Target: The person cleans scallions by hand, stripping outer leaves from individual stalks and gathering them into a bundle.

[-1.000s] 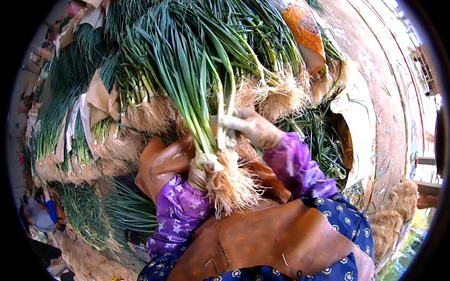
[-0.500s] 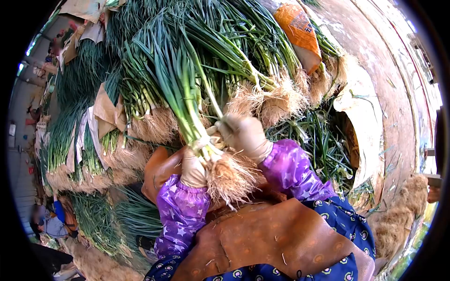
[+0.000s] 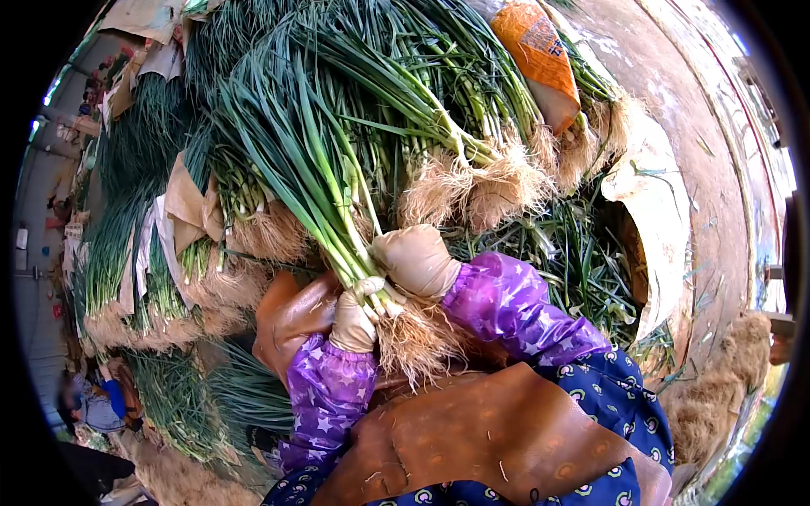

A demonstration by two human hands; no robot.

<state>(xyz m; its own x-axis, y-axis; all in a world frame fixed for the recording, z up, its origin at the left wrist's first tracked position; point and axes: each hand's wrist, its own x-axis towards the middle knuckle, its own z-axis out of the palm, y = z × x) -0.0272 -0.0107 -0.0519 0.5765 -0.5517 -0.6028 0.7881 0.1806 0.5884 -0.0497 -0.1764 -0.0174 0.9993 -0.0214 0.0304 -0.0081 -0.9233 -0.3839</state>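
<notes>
Half a second ago the right hand (image 3: 418, 261) was a bit higher and farther to the right. Now it has come down against the stems of the bunch of green onions (image 3: 333, 223), just above the roots (image 3: 418, 337). The bunch leans more to the left than it did. The left hand (image 3: 354, 320) still holds it near the bottom, with the thumb across the front of the stems. The right hand's fingers are hidden, so one cannot tell how tightly they are closed. The bunch is over the person's lap, in front of the big pile of green onions (image 3: 405, 67).

An orange wrapper (image 3: 527, 51) on the pile has dark writing on it, too small to read.

The leaves are long, smooth and dark green, and the stems get paler lower down. The roots look like messy, light brown hair. Both hands wear tan gloves. The purple sleeves (image 3: 531, 304) are shiny and crinkly, with white stars. The brown apron (image 3: 456, 430) looks like leather, and the dark blue cloth (image 3: 607, 396) has little round shapes.
</notes>
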